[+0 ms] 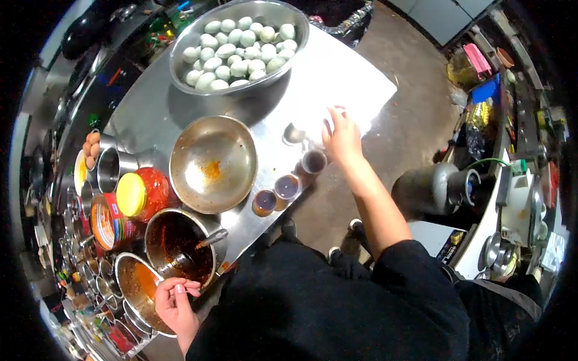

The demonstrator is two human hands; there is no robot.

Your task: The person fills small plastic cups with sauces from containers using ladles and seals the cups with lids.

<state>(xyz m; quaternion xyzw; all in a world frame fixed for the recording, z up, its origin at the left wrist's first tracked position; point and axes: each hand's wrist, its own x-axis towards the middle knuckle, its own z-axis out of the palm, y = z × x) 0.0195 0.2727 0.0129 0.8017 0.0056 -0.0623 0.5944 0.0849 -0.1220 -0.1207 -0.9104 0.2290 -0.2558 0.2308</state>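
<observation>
My left hand [176,301] is at the rim of a metal bowl of orange sauce [133,280], its fingers pinched together; what they hold, if anything, is too small to name. Over the bright right part of the steel table my right hand [343,137] reaches out, thumb and fingers apart, nothing visible between them. Just left of it stand small clear cups of dark liquid [313,161], [287,186], [265,203]. A small round piece [294,133] lies beyond them. Glare washes out the surface around my right fingertips.
A large bowl of pale eggs [241,54] stands at the far side. Nearer are a stained wide bowl [214,165], a pot of dark red sauce with a ladle [180,243], and a yellow-lidded jar [131,194]. A gas cylinder [421,188] stands on the floor right.
</observation>
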